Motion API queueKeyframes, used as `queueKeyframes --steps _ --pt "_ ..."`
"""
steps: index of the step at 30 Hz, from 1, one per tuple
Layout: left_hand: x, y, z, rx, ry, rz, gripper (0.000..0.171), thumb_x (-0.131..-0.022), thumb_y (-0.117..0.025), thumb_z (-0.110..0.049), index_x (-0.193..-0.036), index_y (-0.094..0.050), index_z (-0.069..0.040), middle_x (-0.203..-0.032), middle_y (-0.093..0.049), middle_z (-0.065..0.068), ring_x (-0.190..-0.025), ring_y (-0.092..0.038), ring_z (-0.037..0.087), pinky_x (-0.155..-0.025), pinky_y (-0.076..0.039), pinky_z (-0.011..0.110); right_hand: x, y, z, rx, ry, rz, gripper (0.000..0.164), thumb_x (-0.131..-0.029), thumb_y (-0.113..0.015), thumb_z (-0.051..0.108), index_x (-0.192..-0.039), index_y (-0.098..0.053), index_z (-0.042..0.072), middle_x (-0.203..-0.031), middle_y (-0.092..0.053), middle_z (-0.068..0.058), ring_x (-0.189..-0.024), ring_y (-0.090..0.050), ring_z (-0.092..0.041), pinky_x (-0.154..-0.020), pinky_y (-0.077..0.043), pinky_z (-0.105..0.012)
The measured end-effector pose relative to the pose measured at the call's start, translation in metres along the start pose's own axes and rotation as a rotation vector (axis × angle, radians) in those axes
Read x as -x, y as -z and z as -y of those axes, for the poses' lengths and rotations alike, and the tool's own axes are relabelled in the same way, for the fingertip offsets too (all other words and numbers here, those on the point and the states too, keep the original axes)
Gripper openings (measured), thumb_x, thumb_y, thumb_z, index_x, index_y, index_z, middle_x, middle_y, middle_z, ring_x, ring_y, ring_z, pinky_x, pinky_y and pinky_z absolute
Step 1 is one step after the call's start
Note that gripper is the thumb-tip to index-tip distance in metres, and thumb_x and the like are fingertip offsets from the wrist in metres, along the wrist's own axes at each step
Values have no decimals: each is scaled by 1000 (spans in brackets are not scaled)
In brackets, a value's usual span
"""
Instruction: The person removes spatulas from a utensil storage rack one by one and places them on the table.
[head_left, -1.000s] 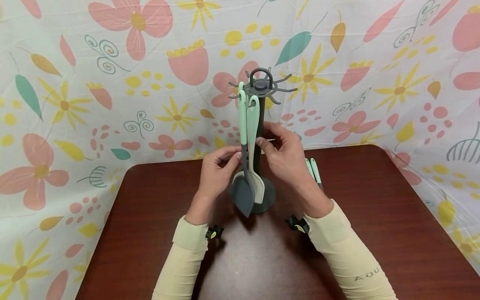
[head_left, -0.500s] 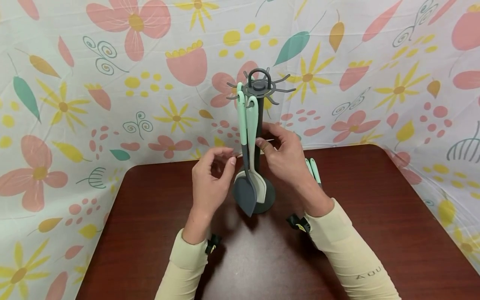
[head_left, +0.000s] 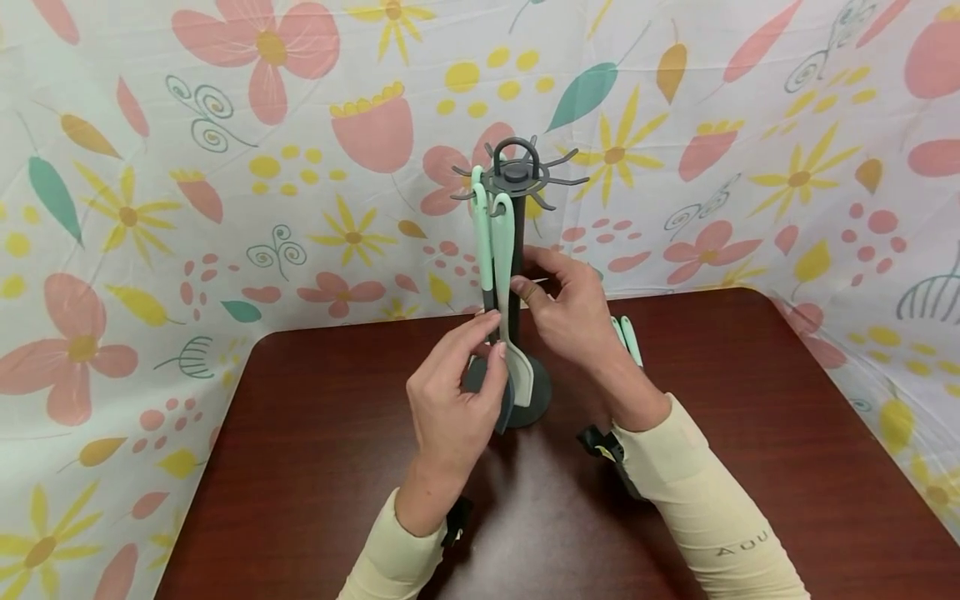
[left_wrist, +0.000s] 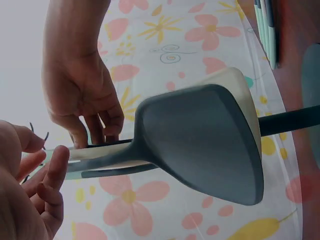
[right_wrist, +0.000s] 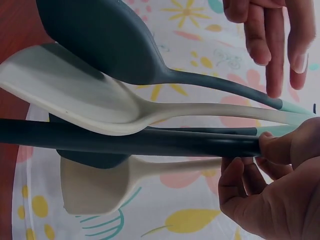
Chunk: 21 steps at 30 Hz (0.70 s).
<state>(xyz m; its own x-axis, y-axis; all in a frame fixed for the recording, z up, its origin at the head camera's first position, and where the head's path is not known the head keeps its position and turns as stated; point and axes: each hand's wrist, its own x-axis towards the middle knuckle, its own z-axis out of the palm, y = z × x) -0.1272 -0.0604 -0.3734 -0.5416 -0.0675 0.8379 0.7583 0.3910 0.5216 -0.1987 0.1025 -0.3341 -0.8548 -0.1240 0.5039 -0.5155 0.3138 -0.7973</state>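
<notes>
A dark grey utensil stand (head_left: pixel 517 177) with curved hooks around its top stands on the table. My right hand (head_left: pixel 573 308) grips its pole (right_wrist: pixel 200 143) between thumb and fingers. On the left hooks hang several utensils with mint green handles. A dark grey turner (left_wrist: pixel 200 145) and a cream spatula (head_left: pixel 521 379) hang in front. Behind the pole, the right wrist view shows another dark head and a cream flat turner (right_wrist: pixel 95 187). My left hand (head_left: pixel 453 400) is held beside the dark turner's shaft, fingers extended and apart from the thumb; contact is unclear.
More mint green handles (head_left: pixel 628 337) lie on the brown table (head_left: pixel 315 450), partly hidden behind my right forearm. A floral cloth (head_left: pixel 337 267) hangs behind the table. Hooks on the stand's right side carry nothing.
My left hand first drew back left from the utensils, then came forward to the front of the dark turner. The hanging utensils swung slightly. My right hand stayed on the pole.
</notes>
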Motion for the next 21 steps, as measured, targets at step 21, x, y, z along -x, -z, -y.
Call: queueKeyframes --steps 21 --pt "-4 -13 -4 -241 102 -79 30 -97 -78 -16 -127 -78 -13 -114 -80 1 -73 -76 14 -63 -60 35 -1 1 1 24 -4 6 23 -102 -70 5 -124 -76 6 -102 -76 -9 -87 -69 -19 -76 -54 -26"
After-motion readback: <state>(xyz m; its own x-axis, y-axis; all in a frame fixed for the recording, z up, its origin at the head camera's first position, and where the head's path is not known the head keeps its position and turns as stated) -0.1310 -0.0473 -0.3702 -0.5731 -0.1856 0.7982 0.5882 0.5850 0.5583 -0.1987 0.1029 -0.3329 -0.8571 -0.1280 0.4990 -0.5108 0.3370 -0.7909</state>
